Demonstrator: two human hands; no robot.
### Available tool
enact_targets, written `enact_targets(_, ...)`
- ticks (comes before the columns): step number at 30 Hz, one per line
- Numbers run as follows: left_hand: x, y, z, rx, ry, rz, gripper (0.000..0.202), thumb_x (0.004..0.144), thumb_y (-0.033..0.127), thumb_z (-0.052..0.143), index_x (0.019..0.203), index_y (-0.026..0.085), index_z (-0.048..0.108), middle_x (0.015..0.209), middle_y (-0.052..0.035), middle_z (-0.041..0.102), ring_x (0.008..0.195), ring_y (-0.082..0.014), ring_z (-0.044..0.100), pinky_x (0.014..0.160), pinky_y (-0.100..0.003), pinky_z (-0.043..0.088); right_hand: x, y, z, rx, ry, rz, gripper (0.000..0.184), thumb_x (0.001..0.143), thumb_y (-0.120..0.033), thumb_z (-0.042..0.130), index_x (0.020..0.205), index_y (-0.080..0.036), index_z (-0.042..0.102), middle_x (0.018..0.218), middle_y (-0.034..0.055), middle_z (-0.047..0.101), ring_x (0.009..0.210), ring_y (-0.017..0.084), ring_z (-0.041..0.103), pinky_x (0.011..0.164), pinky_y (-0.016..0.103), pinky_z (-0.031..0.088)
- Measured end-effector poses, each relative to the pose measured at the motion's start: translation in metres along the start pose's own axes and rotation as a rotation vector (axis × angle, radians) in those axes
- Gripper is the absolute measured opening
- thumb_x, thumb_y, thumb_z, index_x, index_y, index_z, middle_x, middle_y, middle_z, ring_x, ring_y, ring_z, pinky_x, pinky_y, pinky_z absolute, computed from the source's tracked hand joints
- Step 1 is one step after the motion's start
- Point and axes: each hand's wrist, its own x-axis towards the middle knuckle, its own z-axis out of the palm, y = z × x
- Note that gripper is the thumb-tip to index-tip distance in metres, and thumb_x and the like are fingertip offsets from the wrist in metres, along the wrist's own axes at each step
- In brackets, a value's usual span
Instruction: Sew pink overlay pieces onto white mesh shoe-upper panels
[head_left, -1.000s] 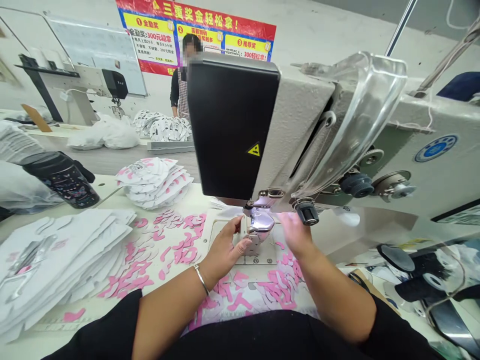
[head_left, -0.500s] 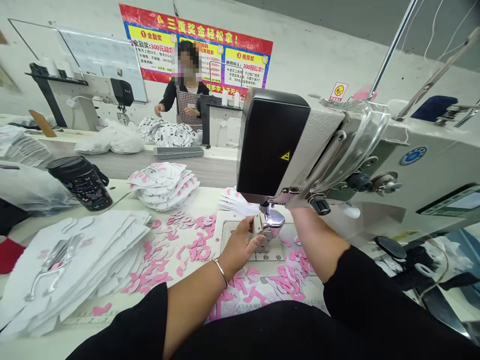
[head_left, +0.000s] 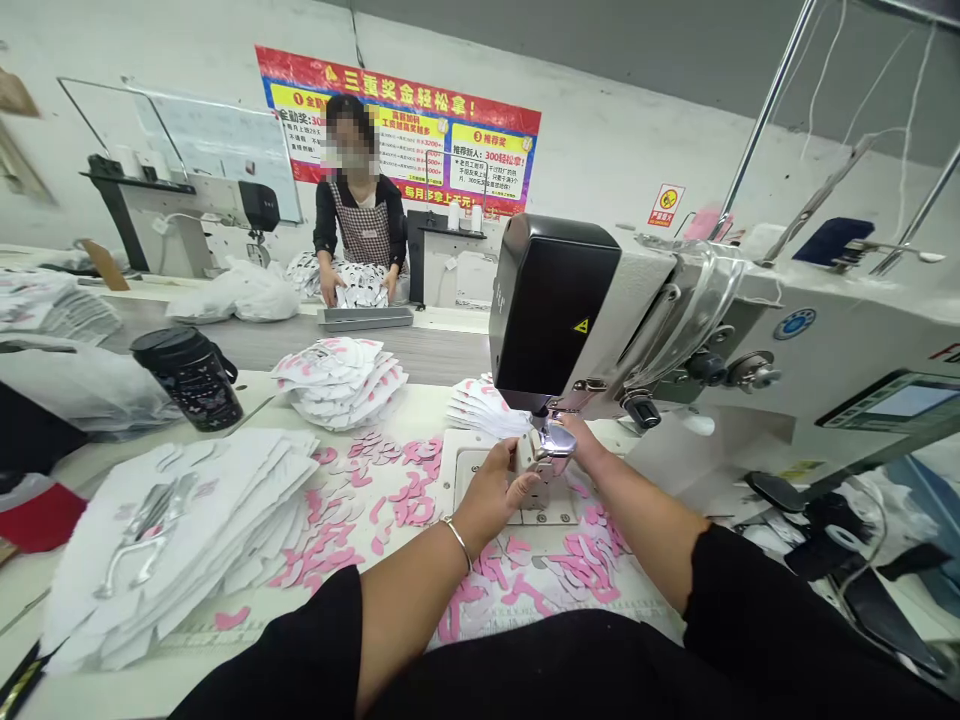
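Note:
My left hand [head_left: 495, 488] is at the needle area of a sewing machine [head_left: 555, 310]. Its thumb and fingers curve around a small light block [head_left: 529, 452] beside the shiny metal guard [head_left: 555, 440]; the fingertips are partly hidden, and I cannot make out any piece between them. Behind the guard, my right hand [head_left: 583, 440] reaches in from the other side, its fingers mostly covered. Below both hands lies the machine's bed plate [head_left: 457, 460]. Pink and white curved cut pieces [head_left: 412, 500] are scattered around it.
White layered pieces [head_left: 195, 530] are stacked at left, with a silver clamp-like tool [head_left: 150, 535] on top. Farther back stand another pile [head_left: 341, 385], a black tumbler [head_left: 187, 375] and white pieces [head_left: 484, 405] behind the bed. A co-worker [head_left: 360, 230] handles printed pieces across the table.
The view has shifted, so the scene sits lower. More of my right hand shows behind the guard; my left hand keeps its pose. The co-worker's hands have come down onto the printed pieces.

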Motion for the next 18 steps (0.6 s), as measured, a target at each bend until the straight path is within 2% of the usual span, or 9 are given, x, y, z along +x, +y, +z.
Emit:
enact_targets(2, 0.001, 0.003, -0.002, 0.026, -0.020, -0.016, 0.054, 0.093, 0.053, 0.051, 0.134, 0.021, 0.041, 0.123, -0.0091, 0.059, 0.109, -0.0229, 0.056, 0.097, -0.038, 0.044, -0.023, 0.010, -0.009, -0.045, 0.026, 0.007, 0.031, 0.093, -0.038, 0.060, 0.115, -0.016, 0.061, 0.117, 0.0071, 0.063, 0.102, 0.021, 0.063, 0.088, 0.042, 0.054)
enact_targets(4, 0.002, 0.008, -0.005, 0.062, -0.052, -0.038, 0.055, 0.093, 0.054, 0.050, 0.135, 0.020, 0.041, 0.124, -0.0101, 0.059, 0.111, -0.0236, 0.056, 0.096, -0.038, 0.045, -0.053, 0.021, -0.019, -0.096, 0.095, 0.011, 0.019, 0.092, -0.033, 0.056, 0.099, -0.019, 0.067, 0.112, 0.0054, 0.065, 0.107, 0.023, 0.061, 0.098, 0.044, 0.049)
enact_targets(6, 0.002, 0.017, -0.011, 0.112, -0.099, -0.072, 0.053, 0.093, 0.052, 0.049, 0.135, 0.020, 0.043, 0.126, -0.0108, 0.059, 0.112, -0.0248, 0.057, 0.095, -0.039, 0.046, -0.090, 0.033, -0.032, -0.144, 0.167, 0.017, 0.021, 0.087, -0.031, 0.050, 0.089, -0.023, 0.069, 0.113, 0.0051, 0.066, 0.111, 0.025, 0.059, 0.102, 0.045, 0.045)
enact_targets(9, -0.005, 0.037, -0.035, 0.218, -0.176, -0.141, 0.049, 0.088, 0.046, 0.057, 0.130, 0.020, 0.054, 0.126, -0.0127, 0.061, 0.114, -0.0299, 0.058, 0.095, -0.043, 0.046, -0.152, 0.059, -0.053, -0.212, 0.208, 0.027, 0.024, 0.080, -0.035, 0.050, 0.081, -0.024, 0.071, 0.106, 0.0073, 0.068, 0.109, 0.029, 0.060, 0.103, 0.049, 0.043)
enact_targets(12, -0.022, 0.057, -0.083, 0.323, -0.239, -0.183, 0.039, 0.079, 0.043, 0.068, 0.112, 0.024, 0.068, 0.117, -0.0093, 0.067, 0.112, -0.0326, 0.058, 0.101, -0.047, 0.041, -0.208, 0.097, -0.073, -0.387, 0.274, -0.014, 0.029, 0.084, -0.040, 0.048, 0.087, -0.024, 0.072, 0.107, 0.0080, 0.069, 0.111, 0.029, 0.060, 0.102, 0.049, 0.045)
enact_targets(13, -0.030, 0.062, -0.104, 0.370, -0.229, -0.200, 0.038, 0.082, 0.044, 0.065, 0.114, 0.025, 0.067, 0.121, -0.0079, 0.066, 0.116, -0.0320, 0.056, 0.104, -0.047, 0.038, -0.223, 0.110, -0.077, -0.441, 0.283, -0.022, 0.031, 0.085, -0.042, 0.047, 0.088, -0.024, 0.072, 0.107, 0.0083, 0.070, 0.111, 0.029, 0.061, 0.102, 0.049, 0.046)
enact_targets(15, -0.048, 0.067, -0.151, 0.634, -0.055, -0.278, 0.044, 0.088, 0.048, 0.056, 0.126, 0.026, 0.061, 0.131, -0.0078, 0.061, 0.122, -0.0296, 0.053, 0.105, -0.045, 0.038, -0.244, 0.131, -0.082, -0.543, 0.273, -0.028, 0.033, 0.086, -0.043, 0.046, 0.091, -0.023, 0.072, 0.106, 0.0085, 0.070, 0.104, 0.029, 0.064, 0.096, 0.049, 0.050)
enact_targets(17, -0.069, 0.064, -0.196, 0.897, 0.164, -0.393, 0.049, 0.090, 0.050, 0.052, 0.127, 0.019, 0.060, 0.129, -0.0134, 0.061, 0.123, -0.0319, 0.052, 0.105, -0.047, 0.037, -0.255, 0.143, -0.080, -0.641, 0.223, -0.073, 0.033, 0.088, -0.041, 0.045, 0.096, -0.022, 0.071, 0.107, 0.0086, 0.070, 0.105, 0.029, 0.064, 0.098, 0.050, 0.050)
enact_targets(18, -0.080, 0.061, -0.216, 0.999, 0.238, -0.480, 0.052, 0.091, 0.052, 0.048, 0.126, 0.015, 0.059, 0.128, -0.0161, 0.060, 0.121, -0.0343, 0.052, 0.104, -0.049, 0.038, -0.257, 0.146, -0.078, -0.685, 0.202, -0.098, 0.033, 0.088, -0.040, 0.045, 0.098, -0.021, 0.071, 0.108, 0.0088, 0.070, 0.107, 0.030, 0.064, 0.100, 0.051, 0.049)
